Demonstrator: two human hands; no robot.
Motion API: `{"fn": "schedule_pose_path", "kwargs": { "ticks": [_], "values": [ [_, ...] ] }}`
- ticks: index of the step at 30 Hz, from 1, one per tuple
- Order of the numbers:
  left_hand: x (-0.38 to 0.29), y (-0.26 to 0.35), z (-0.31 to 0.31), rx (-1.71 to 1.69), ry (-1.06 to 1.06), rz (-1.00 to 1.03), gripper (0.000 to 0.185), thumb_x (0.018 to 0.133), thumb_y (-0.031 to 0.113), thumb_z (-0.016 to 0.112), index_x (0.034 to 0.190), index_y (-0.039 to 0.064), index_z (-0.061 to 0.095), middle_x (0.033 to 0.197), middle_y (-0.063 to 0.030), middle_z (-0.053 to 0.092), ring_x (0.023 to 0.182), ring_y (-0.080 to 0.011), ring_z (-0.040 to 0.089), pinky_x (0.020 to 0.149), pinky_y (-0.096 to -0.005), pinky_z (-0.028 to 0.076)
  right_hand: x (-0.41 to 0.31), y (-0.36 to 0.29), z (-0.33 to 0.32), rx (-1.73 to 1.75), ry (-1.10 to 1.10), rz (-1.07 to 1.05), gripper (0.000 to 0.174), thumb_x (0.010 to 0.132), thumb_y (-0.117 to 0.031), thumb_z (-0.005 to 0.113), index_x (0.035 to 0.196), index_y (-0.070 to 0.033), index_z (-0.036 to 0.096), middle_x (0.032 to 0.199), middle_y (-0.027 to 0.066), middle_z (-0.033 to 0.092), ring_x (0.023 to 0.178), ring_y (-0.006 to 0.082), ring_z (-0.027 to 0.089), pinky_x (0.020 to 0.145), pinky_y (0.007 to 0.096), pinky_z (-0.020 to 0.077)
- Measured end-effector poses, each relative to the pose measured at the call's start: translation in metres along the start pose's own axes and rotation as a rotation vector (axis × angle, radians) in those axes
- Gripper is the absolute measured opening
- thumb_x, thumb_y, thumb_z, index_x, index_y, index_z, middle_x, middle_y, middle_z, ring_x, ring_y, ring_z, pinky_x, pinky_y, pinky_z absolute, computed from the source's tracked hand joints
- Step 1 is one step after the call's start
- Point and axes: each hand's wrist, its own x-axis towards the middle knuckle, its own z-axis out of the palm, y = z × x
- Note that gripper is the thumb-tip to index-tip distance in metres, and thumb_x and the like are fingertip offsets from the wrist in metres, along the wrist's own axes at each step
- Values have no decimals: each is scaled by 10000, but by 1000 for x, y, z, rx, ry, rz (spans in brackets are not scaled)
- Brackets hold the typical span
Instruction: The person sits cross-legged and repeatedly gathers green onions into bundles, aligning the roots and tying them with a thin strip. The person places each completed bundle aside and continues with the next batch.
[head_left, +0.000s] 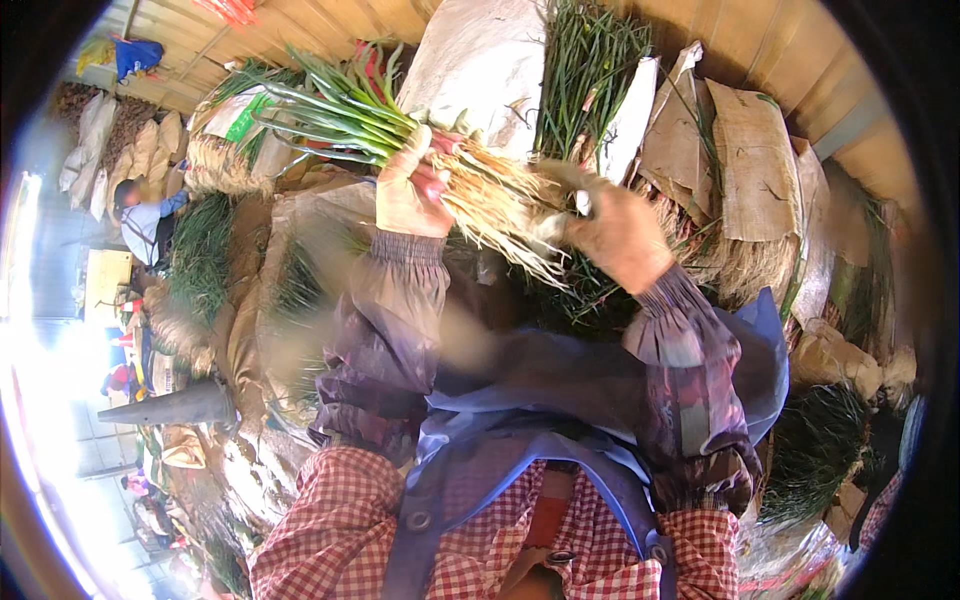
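A bunch of green onions (375, 124) with long pale roots (499, 199) lies across my left hand (416, 187), which is closed around the stalks near their bulb ends. The green tops point to the upper left and the roots to the lower right. At the root tips is my right hand (622, 232), blurred, with its fingers bent beside the root ends. Something pale shows by its fingers; whether it holds anything is unclear. Loose green leaves lie below the roots, partly in shadow.
A white sack (484, 67) and more green onions (589, 82) stand beyond my hands. Burlap-covered bundles (754, 165) line the right. At the left are a grey cone (172, 405), a cardboard box (109, 281) and a person (146, 221) among more bundles.
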Motion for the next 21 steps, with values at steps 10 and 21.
{"fn": "schedule_pose_path", "kwargs": {
  "ticks": [10,21],
  "values": [
    [16,-30,-37,89,-25,98,168,777,106,622,675,0,541,734,-136,586,723,-244,563,798,-377,449,-46,-14,-61,573,-177,182,188,885,-160,537,828,-3,622,654,57,618,426,35,453,379,193,349],
    [5,66,-157,-1,96,148,144,757,135,657,849,32,615,778,-104,653,638,-143,605,500,-187,418,-89,102,5,-502,-628,513,540,791,-421,596,1266,-197,472,1111,155,590,1006,337,564,826,404,437]
  ]
}}
